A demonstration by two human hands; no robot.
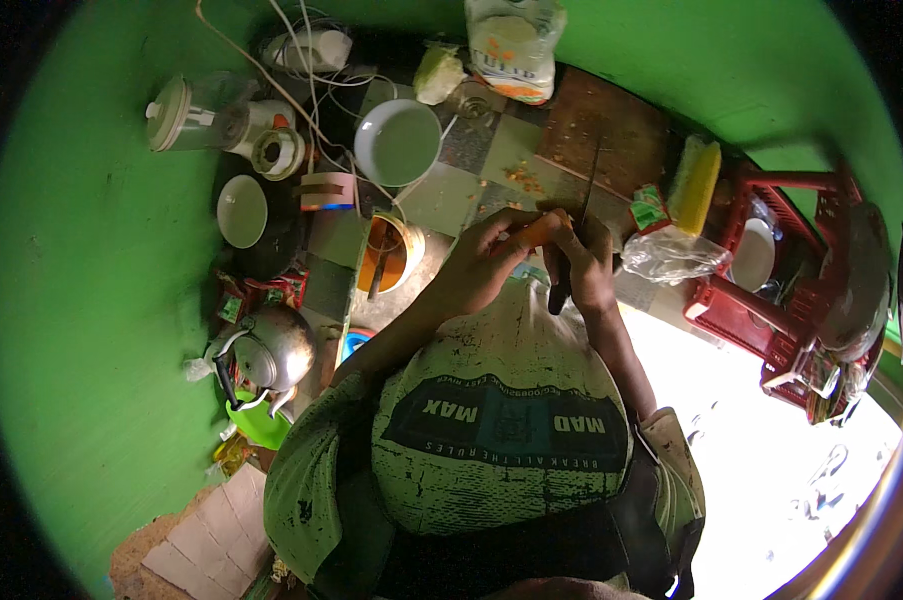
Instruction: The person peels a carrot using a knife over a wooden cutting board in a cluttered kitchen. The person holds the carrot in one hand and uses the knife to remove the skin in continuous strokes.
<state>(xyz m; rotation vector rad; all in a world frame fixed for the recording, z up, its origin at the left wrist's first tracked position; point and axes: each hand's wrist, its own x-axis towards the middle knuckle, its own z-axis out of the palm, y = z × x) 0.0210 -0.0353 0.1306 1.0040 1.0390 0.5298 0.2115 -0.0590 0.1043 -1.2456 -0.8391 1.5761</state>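
Observation:
My right hand [592,266] is closed around the dark handle of a kitchen knife [592,176], whose thin blade points away from me. Close beside it, my left hand [485,262] pinches a small orange-red piece of food [503,237], mostly hidden by the fingers. Both hands are held in front of my chest, over the near edge of the tiled counter [440,196]. Beyond them, small orange chopped bits [525,178] lie scattered on the tiles. A brown wooden board [601,124] lies farther back, with a few crumbs on it.
At left stand a white bowl [399,142], a blender jug [215,112], a metal kettle [279,349] and a bucket [414,251] with a stick-like utensil. Cables [309,82] trail across the back. A clear plastic bag [672,256] and a red plastic rack [751,311] are at right.

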